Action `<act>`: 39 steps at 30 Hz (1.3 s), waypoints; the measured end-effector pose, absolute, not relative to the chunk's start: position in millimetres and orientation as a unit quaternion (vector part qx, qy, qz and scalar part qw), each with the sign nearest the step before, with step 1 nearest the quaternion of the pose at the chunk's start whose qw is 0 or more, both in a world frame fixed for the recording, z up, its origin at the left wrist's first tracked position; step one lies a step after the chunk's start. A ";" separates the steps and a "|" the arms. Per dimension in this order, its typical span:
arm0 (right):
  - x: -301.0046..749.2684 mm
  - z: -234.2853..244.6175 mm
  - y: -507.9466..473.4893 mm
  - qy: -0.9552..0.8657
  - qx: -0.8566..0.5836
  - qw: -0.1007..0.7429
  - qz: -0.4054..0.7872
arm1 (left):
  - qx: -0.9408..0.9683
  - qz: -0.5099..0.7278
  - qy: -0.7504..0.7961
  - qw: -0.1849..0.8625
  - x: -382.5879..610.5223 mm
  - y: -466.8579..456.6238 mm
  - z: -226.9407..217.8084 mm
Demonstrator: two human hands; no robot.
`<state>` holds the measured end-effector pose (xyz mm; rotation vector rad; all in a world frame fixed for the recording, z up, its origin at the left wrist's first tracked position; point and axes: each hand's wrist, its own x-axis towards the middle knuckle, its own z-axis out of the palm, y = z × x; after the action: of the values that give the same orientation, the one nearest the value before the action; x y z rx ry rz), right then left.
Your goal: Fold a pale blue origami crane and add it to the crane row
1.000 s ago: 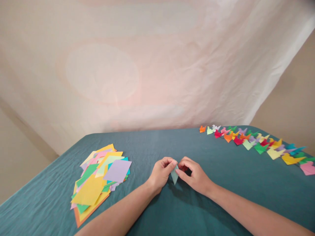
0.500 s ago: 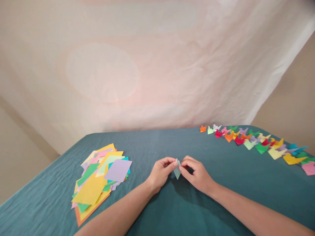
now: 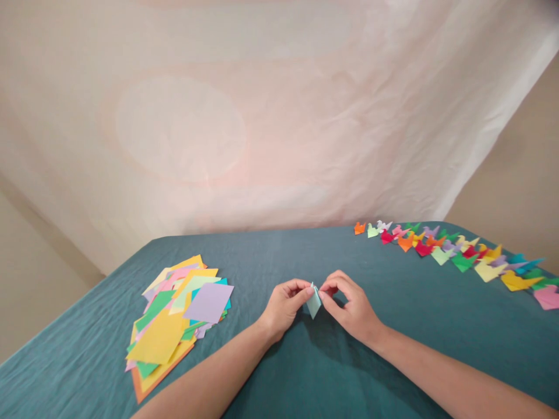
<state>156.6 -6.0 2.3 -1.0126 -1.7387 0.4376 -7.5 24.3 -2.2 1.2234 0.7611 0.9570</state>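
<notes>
Now both of my hands meet over the middle of the table, and between them I hold a small folded paper piece (image 3: 313, 302) of pale blue-green colour. It is narrow and flat, with sharp creases, and its lower end comes to a point that hangs just above the teal tablecloth (image 3: 305, 372). My left hand (image 3: 283, 305) pinches the upper left edge of it with thumb and forefinger closed on the paper. My right hand (image 3: 351, 305) pinches the upper right edge in the same way, and its other fingers are curled and raised a little. The cloth is soft and matte, with fine wrinkles running across it. To my left lies a loose pile of paper squares (image 3: 174, 320), thin and smooth, in yellow, green, pink and orange; a lilac square (image 3: 208, 302) lies on top at the near side of the pile, tilted like a diamond. Far to my right, a long row of small folded paper figures (image 3: 454, 253) in many colours runs along the edge of the table, each one with pointed tips. Behind the table hangs a pale, creased fabric sheet (image 3: 262, 116).
</notes>
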 end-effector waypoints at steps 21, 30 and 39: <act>154.4 1.6 -7.5 -0.720 -0.425 0.520 0.175 | 0.539 0.429 0.340 0.640 -5.5 22.5 -0.3; 155.9 -5.7 -4.3 -0.747 -0.445 0.488 0.083 | 0.542 0.430 0.348 0.632 -5.5 21.9 1.0; 157.1 -4.9 -3.9 -0.774 -0.448 0.446 -0.027 | 0.544 0.438 0.352 0.623 -4.9 22.1 -0.8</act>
<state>157.1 -3.9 -4.9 -1.1094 -1.9178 -0.0662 -4.9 22.1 -0.8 1.2483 0.8091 1.0059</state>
